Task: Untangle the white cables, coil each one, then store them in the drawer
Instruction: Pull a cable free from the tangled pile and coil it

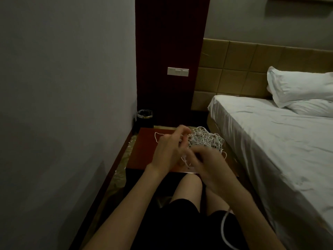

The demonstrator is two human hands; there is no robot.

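Your left hand [168, 150] and your right hand [207, 163] meet over the near edge of the red-brown tabletop [142, 150], and each grip has its fingers curled on a strand of the white cables [205, 139], though the blur hides the exact pinch. The tangled heap lies on the tabletop's far right part, just beside the bed [270, 141]. A black bin [144, 117] stands behind the tabletop.

We see a dim room with gray walls [63, 69]. A bed [270, 141] with a white pillow [299, 87] stands by a tan headboard [234, 69]. The small black bin [144, 118] may be for trash.
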